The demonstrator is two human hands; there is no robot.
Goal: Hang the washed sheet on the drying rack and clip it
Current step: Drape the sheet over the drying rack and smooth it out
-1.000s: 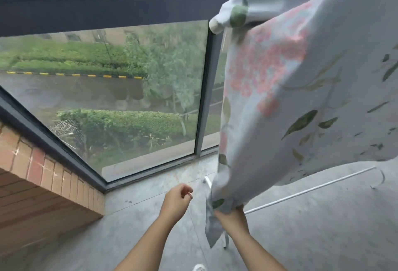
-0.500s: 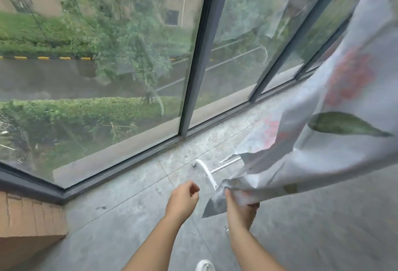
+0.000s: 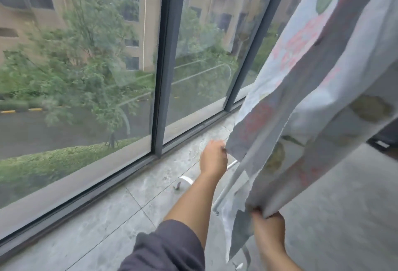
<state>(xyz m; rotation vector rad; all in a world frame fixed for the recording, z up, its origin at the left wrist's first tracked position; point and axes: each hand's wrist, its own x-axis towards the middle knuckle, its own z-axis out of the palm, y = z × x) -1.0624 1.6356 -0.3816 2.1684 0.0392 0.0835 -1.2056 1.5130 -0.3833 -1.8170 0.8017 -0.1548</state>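
The washed sheet [image 3: 318, 89], pale blue-grey with pink flowers and green leaves, hangs down from the upper right in long folds. My right hand [image 3: 268, 224] grips its lower near edge, low at the right. My left hand [image 3: 213, 158] reaches forward and pinches the far lower corner of the sheet. The white tube foot of the drying rack [image 3: 224, 193] shows on the floor between my hands; the rest of the rack is hidden behind the fabric.
Tall windows with dark frames [image 3: 161, 76] run along the left and far side, close to the rack. The grey tiled floor [image 3: 107, 217] extends under my arms. A dark object [image 3: 383, 141] sits at the right edge behind the sheet.
My left hand has gone from an empty fist beside the sheet to reaching forward and taking its far corner. The view has swung to the right, and my right hand keeps its grip.
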